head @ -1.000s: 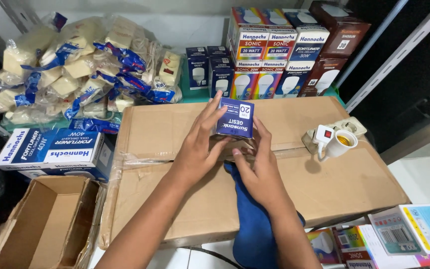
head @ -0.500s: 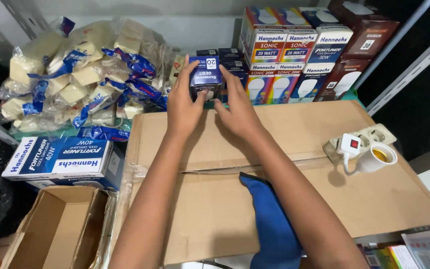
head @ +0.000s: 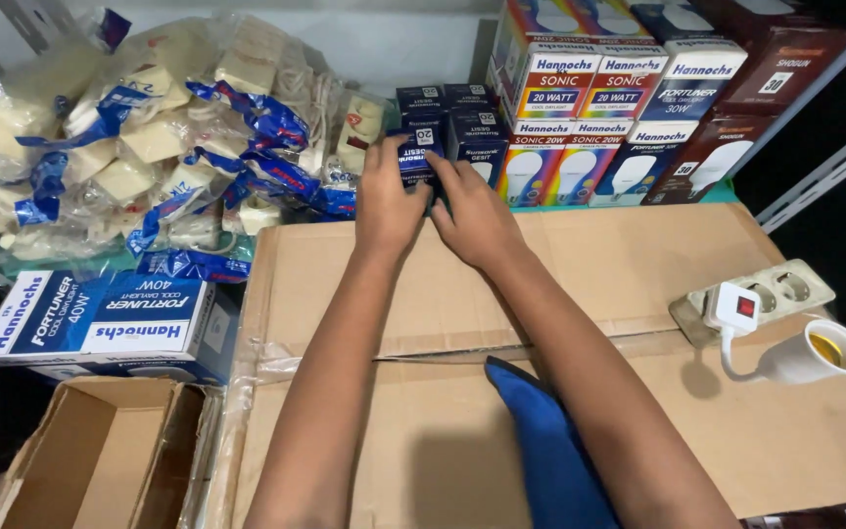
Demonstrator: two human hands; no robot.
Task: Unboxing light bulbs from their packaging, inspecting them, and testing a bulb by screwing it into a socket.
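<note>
Both my hands reach to the back of a taped cardboard carton (head: pixel 629 264). My left hand (head: pixel 387 201) and my right hand (head: pixel 477 217) together grip a small dark blue bulb box (head: pixel 417 147), set upright against a stack of like dark blue boxes (head: pixel 477 132). My fingers cover the box's lower half. A blue cloth (head: pixel 550 446) lies on the carton under my right forearm.
Stacked bulb boxes, white, colourful and brown (head: pixel 629 108), line the back right. Plastic bags of cream fittings (head: pixel 139 157) fill the back left. A long blue and white box (head: pixel 100 323) and an open cardboard box (head: pixel 100 460) sit at left. A socket strip with a lamp holder (head: pixel 775 313) lies at right.
My hands carried the small blue box from the middle of the carton away from me to the stack of dark boxes at the back.
</note>
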